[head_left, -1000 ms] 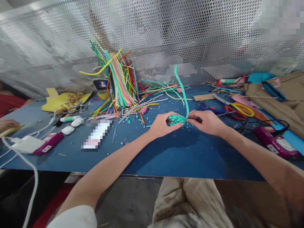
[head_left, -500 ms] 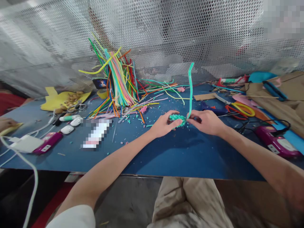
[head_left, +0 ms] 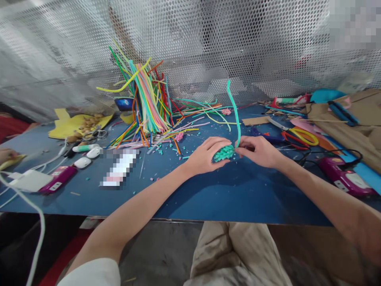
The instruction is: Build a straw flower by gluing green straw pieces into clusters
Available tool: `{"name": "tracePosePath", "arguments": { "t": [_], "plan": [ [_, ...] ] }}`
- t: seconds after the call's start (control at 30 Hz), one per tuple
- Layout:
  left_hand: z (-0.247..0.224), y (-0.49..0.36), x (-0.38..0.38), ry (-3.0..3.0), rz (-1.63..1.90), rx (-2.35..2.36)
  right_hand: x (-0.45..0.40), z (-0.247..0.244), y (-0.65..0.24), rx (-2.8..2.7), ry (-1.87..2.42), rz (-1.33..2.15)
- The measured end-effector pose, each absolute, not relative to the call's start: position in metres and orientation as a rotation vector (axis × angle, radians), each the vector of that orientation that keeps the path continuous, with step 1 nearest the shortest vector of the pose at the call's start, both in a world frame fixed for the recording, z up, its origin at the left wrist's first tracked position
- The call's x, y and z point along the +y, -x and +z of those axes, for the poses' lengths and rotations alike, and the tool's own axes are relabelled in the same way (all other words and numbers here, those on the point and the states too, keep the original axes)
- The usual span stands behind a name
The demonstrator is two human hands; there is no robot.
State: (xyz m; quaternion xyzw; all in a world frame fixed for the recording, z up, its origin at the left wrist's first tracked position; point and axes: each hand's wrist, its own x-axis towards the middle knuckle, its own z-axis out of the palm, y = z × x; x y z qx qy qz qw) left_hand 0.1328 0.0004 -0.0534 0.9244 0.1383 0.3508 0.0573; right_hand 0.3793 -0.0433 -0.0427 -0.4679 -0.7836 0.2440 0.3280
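Observation:
My left hand (head_left: pixel 205 157) is closed around a bundle of short teal pipe cleaner pieces (head_left: pixel 224 153), its fingers over the top and thumb below. At the bundle's right end, the fingertips of my right hand (head_left: pixel 256 150) pinch the lower end of a long teal pipe cleaner (head_left: pixel 235 107). That strand rises from the pinch, curving up and to the left. Both hands are held over the blue table (head_left: pixel 220 194), close together. Whether the strand is joined to the bundle is hidden by the fingers.
A large bunch of coloured pipe cleaners (head_left: pixel 149 99) stands at the back left. A phone (head_left: pixel 120 169), white earbuds (head_left: pixel 82 163) and a purple power strip (head_left: pixel 61 178) lie left. Right are yellow-handled scissors (head_left: pixel 303 136), a blue glue gun (head_left: pixel 268 137) and another purple power strip (head_left: pixel 342 176).
My left hand has turned, its fingers now over the bundle and more of the cut ends showing. The long strand's top has swung left; my right hand keeps its pinch.

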Motion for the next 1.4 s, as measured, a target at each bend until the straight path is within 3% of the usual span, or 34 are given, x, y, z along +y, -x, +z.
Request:
{"name": "tracePosePath", "arguments": {
  "t": [0.23, 0.7, 1.4],
  "plan": [
    [-0.0530, -0.1339, 0.0003, -2.601, 1.011, 0.522, -0.0427, -0.0473, -0.3805, -2.077, 1.189, 0.712],
    [-0.0557, -0.1407, -0.0036, -1.858, 0.867, 0.800, -0.0405, -0.0521, -0.3835, -2.156, 1.173, 0.364],
    [-0.0590, -0.1390, 0.0015, -1.929, 0.863, 0.854, -0.0423, -0.0500, -0.3786, -2.168, 1.102, 0.200]
  ]
}}
